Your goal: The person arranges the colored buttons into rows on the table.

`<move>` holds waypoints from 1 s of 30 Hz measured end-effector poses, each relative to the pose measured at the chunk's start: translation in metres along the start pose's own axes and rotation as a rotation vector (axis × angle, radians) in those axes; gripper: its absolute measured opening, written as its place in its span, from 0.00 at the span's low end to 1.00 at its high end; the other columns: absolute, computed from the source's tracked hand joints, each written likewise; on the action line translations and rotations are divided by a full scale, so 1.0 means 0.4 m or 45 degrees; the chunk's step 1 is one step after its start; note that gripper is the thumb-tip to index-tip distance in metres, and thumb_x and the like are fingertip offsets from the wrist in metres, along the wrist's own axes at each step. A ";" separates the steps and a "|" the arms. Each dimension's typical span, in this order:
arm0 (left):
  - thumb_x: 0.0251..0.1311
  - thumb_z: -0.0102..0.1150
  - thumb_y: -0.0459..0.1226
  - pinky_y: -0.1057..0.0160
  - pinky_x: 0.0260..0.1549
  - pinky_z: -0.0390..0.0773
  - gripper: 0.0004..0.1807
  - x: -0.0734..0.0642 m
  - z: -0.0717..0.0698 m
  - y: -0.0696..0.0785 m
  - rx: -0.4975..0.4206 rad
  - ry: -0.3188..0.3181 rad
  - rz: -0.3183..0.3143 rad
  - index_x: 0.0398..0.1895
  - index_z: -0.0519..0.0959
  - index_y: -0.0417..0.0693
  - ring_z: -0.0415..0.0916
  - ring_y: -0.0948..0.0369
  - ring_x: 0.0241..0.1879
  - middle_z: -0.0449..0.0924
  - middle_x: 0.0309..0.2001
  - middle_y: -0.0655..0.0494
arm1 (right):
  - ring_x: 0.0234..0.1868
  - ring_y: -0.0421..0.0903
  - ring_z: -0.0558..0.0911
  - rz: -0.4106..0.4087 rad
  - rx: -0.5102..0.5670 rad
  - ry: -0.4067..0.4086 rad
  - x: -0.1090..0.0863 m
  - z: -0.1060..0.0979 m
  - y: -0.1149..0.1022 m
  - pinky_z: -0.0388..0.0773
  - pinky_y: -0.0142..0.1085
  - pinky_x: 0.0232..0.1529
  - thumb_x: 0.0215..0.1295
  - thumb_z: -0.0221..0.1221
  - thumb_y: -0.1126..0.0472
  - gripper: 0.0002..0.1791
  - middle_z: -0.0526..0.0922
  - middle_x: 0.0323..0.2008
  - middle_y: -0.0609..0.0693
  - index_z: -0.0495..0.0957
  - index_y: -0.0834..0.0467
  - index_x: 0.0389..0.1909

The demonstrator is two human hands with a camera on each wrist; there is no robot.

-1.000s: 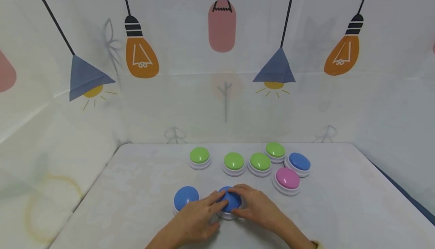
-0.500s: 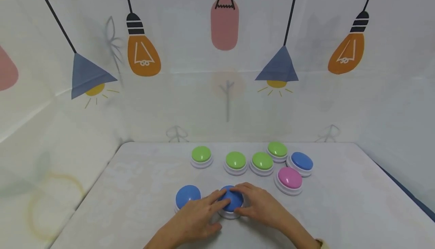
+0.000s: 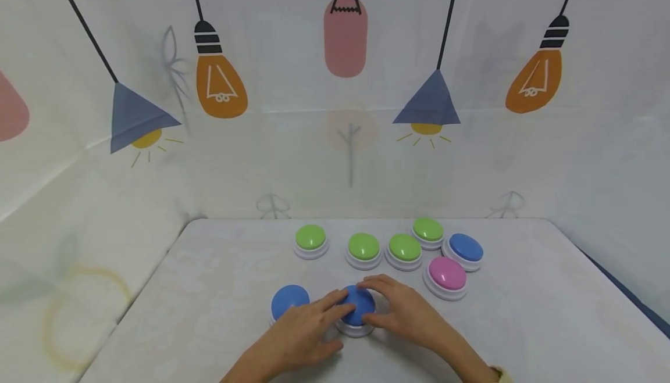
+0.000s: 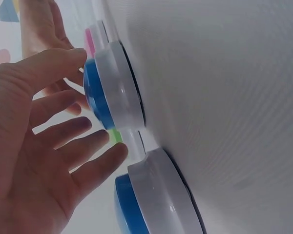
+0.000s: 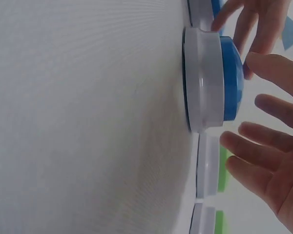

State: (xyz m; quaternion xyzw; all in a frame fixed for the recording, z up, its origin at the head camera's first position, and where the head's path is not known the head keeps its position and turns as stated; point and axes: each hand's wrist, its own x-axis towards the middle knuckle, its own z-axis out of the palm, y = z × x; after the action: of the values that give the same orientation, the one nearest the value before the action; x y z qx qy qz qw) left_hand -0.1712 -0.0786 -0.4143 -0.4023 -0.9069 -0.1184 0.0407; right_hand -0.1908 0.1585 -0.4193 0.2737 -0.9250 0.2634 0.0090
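Note:
A push button with a blue dome and white base [image 3: 363,306] sits on the table between my two hands. My left hand [image 3: 303,330] reaches over its left side, index and middle fingertips over the dome. In the left wrist view that thumb [image 4: 63,61] lies at the dome's edge and the other fingers are spread. My right hand [image 3: 410,313] is at the dome's right side, with fingers loosely bent; in the right wrist view they stand apart from the button [image 5: 205,80]. Left of this is another blue button [image 3: 289,300], partly hidden behind my left hand.
Several green buttons [image 3: 363,246] stand in a row farther back on the white table [image 3: 220,278]. At the right are a pink button [image 3: 447,272] and a third blue one [image 3: 466,247]. Behind the table hangs a lamp-patterned cloth [image 3: 293,156].
My right hand has eased slightly away from the blue dome, its fingers and thumb wider apart. The left hand stays nearly where it was. The head view has shifted a little.

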 end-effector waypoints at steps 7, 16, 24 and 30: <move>0.51 0.64 0.49 0.66 0.36 0.79 0.33 0.010 -0.002 -0.004 -0.037 0.082 -0.027 0.62 0.69 0.58 0.77 0.60 0.50 0.64 0.65 0.55 | 0.55 0.41 0.74 -0.037 -0.007 0.115 0.000 -0.007 0.010 0.73 0.42 0.53 0.52 0.65 0.45 0.30 0.73 0.56 0.40 0.71 0.45 0.58; 0.52 0.64 0.48 0.62 0.37 0.80 0.32 0.033 -0.017 -0.014 -0.152 0.163 -0.086 0.63 0.67 0.62 0.69 0.56 0.59 0.61 0.67 0.57 | 0.60 0.45 0.71 0.056 0.011 0.150 0.005 -0.037 0.011 0.71 0.46 0.55 0.51 0.66 0.46 0.34 0.70 0.59 0.42 0.67 0.39 0.61; 0.55 0.60 0.51 0.54 0.47 0.76 0.34 0.082 -0.044 -0.027 -0.157 0.174 -0.192 0.66 0.64 0.63 0.67 0.56 0.61 0.57 0.69 0.58 | 0.63 0.50 0.67 0.177 0.043 0.182 0.030 -0.050 0.032 0.69 0.50 0.56 0.52 0.66 0.49 0.37 0.65 0.64 0.46 0.64 0.42 0.64; 0.56 0.59 0.50 0.52 0.46 0.76 0.33 0.121 -0.045 -0.051 -0.143 0.220 -0.216 0.66 0.63 0.60 0.70 0.54 0.57 0.57 0.69 0.54 | 0.62 0.52 0.68 0.114 0.023 0.275 0.054 -0.048 0.065 0.72 0.49 0.53 0.52 0.67 0.52 0.38 0.64 0.64 0.50 0.63 0.46 0.65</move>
State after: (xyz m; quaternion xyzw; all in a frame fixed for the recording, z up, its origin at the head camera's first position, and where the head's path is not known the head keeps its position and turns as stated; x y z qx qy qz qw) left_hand -0.2195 -0.0614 -0.3925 -0.3141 -0.9227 -0.2062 0.0862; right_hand -0.2248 0.1755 -0.4119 0.2021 -0.9276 0.2999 0.0942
